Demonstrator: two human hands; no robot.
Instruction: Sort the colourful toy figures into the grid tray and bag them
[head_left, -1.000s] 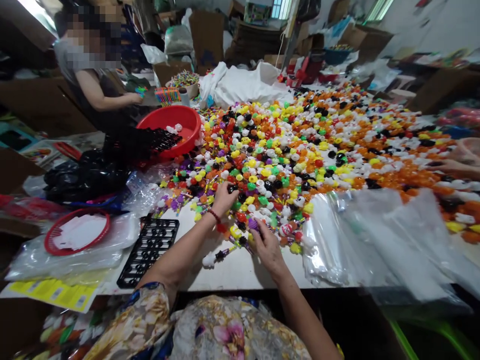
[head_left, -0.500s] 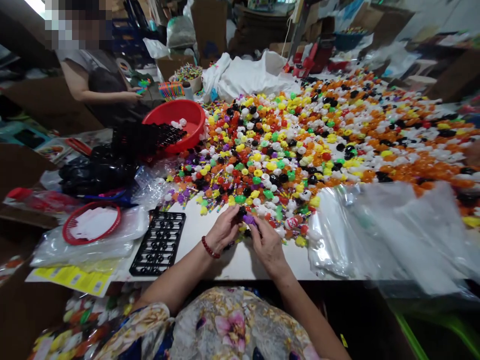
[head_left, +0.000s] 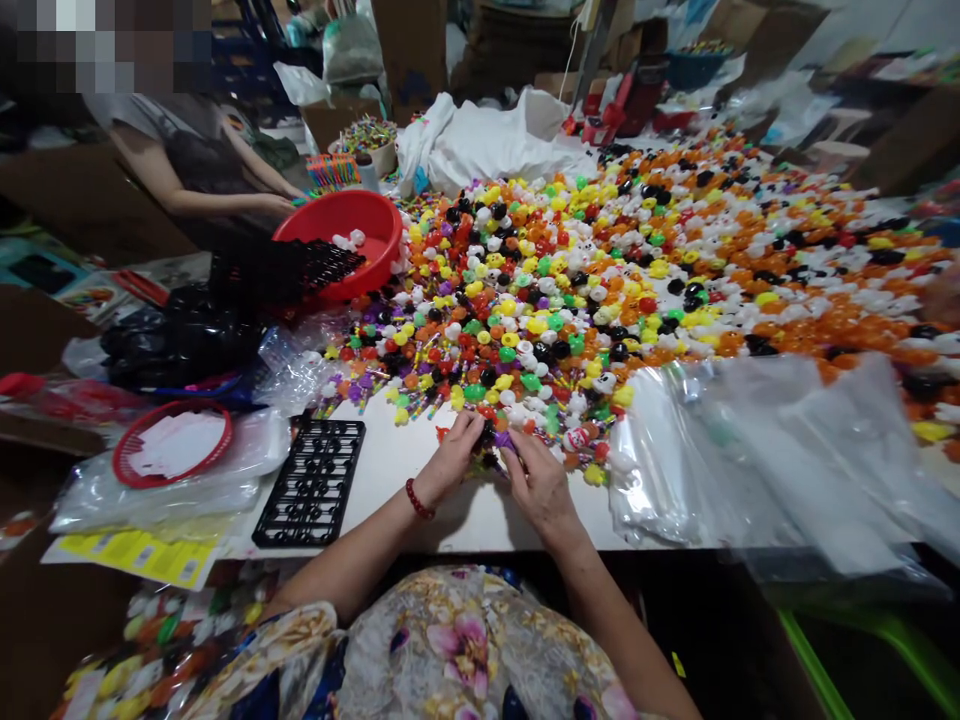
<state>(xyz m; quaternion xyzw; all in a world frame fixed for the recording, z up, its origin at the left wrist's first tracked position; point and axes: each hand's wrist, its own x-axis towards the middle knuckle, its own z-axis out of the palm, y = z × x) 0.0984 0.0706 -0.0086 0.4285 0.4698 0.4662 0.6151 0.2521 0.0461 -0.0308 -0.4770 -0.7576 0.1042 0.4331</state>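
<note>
Both my hands work close together at the near edge of a heap of small coloured plastic figures (head_left: 525, 320). In the fingers of my left hand (head_left: 444, 462), which wears a red bead bracelet (head_left: 418, 500), is a small black plastic figure (head_left: 488, 433). My right hand (head_left: 541, 488) pinches a small purple plastic figure (head_left: 503, 441) right beside it. Whether the two pieces are joined I cannot tell, as my fingers partly cover them. A red-and-white figure (head_left: 577, 438) lies just past my right hand.
Left of my arms lie a black plastic rack (head_left: 310, 484) and a red basket (head_left: 226, 437) with white paper. A red basin (head_left: 385, 220) stands behind them. Clear plastic bags (head_left: 667, 470) cover the table's right front. A co-worker (head_left: 202, 170) stands at the far left.
My hands stay close together, with the black and purple figures in them. My left fingers have shifted slightly. The co-worker's hands have dropped towards the red basin. The view has moved a little.
</note>
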